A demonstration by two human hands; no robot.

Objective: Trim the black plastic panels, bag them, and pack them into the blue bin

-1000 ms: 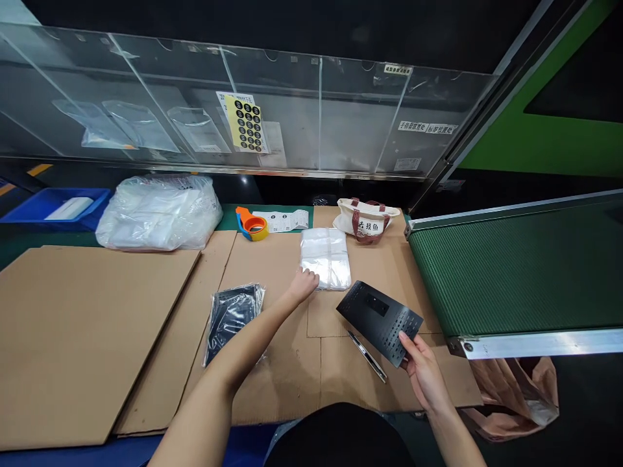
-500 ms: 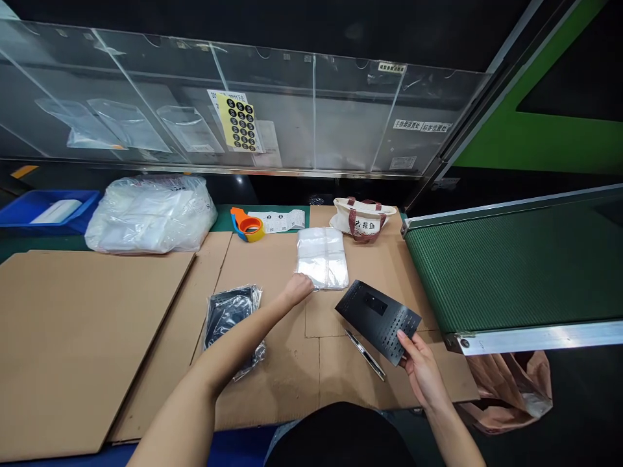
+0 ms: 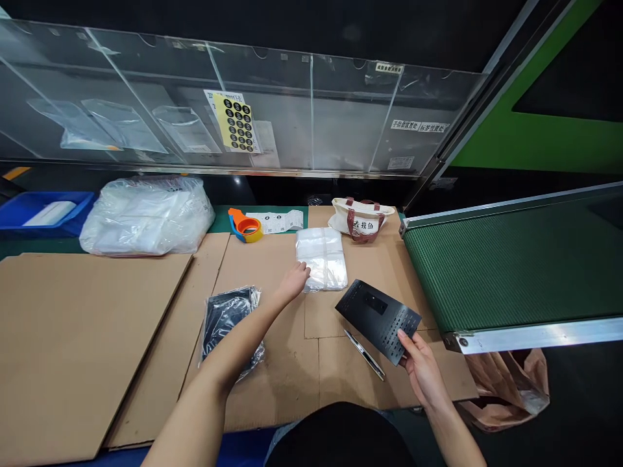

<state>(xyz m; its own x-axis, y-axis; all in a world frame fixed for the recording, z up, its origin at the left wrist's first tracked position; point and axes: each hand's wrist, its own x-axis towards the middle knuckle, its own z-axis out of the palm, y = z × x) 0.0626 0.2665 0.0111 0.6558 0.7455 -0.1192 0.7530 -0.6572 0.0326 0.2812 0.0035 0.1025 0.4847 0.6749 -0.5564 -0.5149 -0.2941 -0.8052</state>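
In my right hand (image 3: 422,366) is a flat black panel (image 3: 372,311) with rows of small slots and a dark rectangle on it, gripped at its lower right corner and tilted above the cardboard. My left hand (image 3: 294,280) is at the left edge of a stack of clear plastic bags (image 3: 327,263), its fingers curled. Whether a bag is between those fingers is hidden. Beneath the panel a slim silver-and-black pen-like tool (image 3: 364,355) lies on the cardboard. A dark item in a clear bag (image 3: 226,318) lies partly behind my left forearm.
Cardboard sheets (image 3: 82,337) cover the table. Along the back are a blue tray (image 3: 82,217), a bulky plastic bag (image 3: 146,217), a tape dispenser (image 3: 246,227), a printed label strip (image 3: 280,222) and a small cloth bag (image 3: 363,220). At right stands a green conveyor belt (image 3: 511,266).
My left hand has shifted slightly up and left along the edge of the bag stack, and its fingertips now show. My right hand and the panel have stayed put.
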